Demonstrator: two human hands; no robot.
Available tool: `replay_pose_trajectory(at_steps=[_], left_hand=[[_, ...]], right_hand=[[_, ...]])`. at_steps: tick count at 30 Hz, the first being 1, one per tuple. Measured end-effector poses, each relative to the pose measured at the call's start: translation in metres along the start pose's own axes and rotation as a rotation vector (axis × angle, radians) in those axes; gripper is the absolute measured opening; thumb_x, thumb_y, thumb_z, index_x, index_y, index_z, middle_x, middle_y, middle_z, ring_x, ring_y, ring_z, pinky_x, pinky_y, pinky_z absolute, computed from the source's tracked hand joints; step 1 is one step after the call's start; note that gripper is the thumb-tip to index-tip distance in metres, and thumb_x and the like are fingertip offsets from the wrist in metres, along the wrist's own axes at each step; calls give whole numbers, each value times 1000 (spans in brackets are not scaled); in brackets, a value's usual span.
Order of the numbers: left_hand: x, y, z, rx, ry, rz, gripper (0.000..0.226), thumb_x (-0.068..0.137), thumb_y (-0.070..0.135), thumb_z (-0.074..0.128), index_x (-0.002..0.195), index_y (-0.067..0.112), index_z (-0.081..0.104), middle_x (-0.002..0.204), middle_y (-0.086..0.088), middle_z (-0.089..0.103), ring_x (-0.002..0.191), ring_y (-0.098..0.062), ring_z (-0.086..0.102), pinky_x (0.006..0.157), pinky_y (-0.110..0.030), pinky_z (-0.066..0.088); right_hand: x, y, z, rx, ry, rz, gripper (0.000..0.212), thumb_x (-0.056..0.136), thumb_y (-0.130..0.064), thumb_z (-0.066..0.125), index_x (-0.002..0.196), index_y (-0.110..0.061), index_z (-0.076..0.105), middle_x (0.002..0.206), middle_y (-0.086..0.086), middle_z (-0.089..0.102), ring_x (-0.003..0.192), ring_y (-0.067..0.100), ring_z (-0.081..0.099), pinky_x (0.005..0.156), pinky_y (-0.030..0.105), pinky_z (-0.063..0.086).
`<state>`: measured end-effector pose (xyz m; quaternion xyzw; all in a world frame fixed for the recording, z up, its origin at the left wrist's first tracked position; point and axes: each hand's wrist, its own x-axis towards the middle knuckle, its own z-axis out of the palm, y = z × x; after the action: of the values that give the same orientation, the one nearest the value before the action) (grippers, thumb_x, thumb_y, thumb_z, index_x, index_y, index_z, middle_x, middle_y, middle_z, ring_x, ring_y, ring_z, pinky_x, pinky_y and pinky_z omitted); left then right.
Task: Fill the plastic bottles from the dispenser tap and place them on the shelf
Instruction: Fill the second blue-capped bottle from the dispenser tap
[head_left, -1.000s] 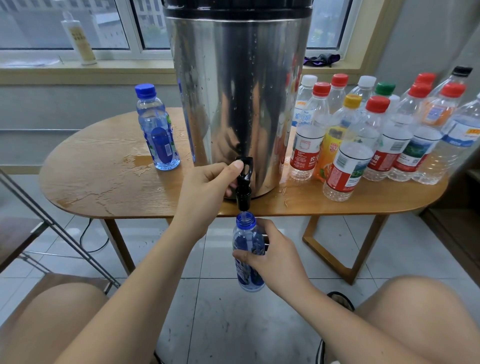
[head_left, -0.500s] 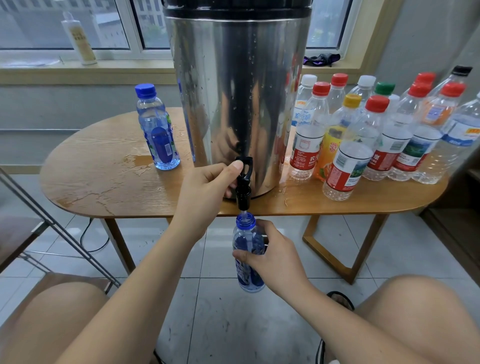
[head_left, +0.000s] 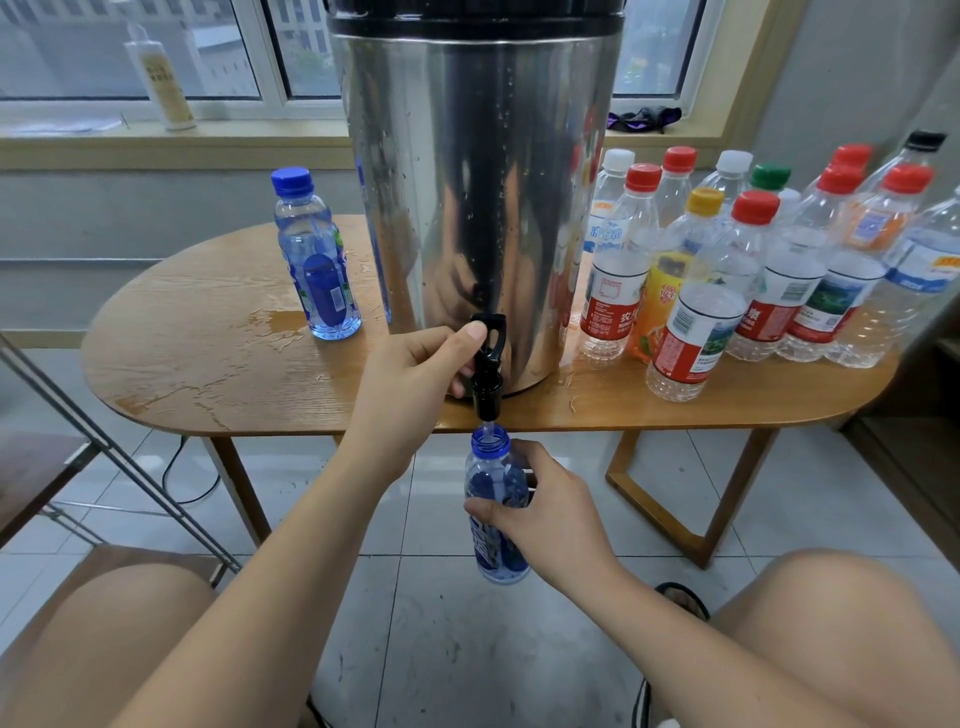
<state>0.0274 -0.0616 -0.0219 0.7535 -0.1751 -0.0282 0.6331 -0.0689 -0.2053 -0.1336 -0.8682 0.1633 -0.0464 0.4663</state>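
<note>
Wooden table (head_left: 182, 364) by a window (head_left: 78, 52) carries a steel dispenser (head_left: 467, 182). My left hand (head_left: 410, 374) wraps its black tap (head_left: 488, 387), thumb on the lever. My right hand (head_left: 545, 514) grips an open blue bottle (head_left: 491, 467) directly beneath, at six o'clock. Capped bottles (head_left: 753, 270) crowd three o'clock; a lone bottle (head_left: 317, 260) stands at nine.

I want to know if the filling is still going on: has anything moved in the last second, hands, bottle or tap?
Nothing has visibly changed. The left hand still holds the tap lever of the dispenser, and the right hand still holds the blue bottle upright with its mouth under the spout. The capped bottles on the table stand as before.
</note>
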Motion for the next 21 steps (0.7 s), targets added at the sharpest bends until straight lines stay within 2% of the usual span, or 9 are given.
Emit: replay_pose_trajectory(at_steps=[5,14,21], left_hand=[[0,2,-1,-13,-20,-6,43,106,43,67,73,16,74,65,-3,66,63,-10,59,61,-18,46],[-1,3,-2,-10,-23,-12,44,106,44,67,75,14,74,65,-8,65,62,-10,59,65,-24,46],[-1,1,-3,-20,-29,-8,46,106,44,67,78,9,73,67,-10,65,63,-13,59,62,-21,46]], right_hand=[[0,1,0,13,-2,-8,76,80,-52,92,143,-42,52,138,-19,68,122,9,67,102,33,60],[2,3,2,11,-3,-12,79,78,-56,92,145,-43,52,140,-18,68,125,11,67,104,40,61],[2,4,3,13,0,-13,80,77,-57,92,145,-43,52,139,-18,68,124,9,67,103,39,61]])
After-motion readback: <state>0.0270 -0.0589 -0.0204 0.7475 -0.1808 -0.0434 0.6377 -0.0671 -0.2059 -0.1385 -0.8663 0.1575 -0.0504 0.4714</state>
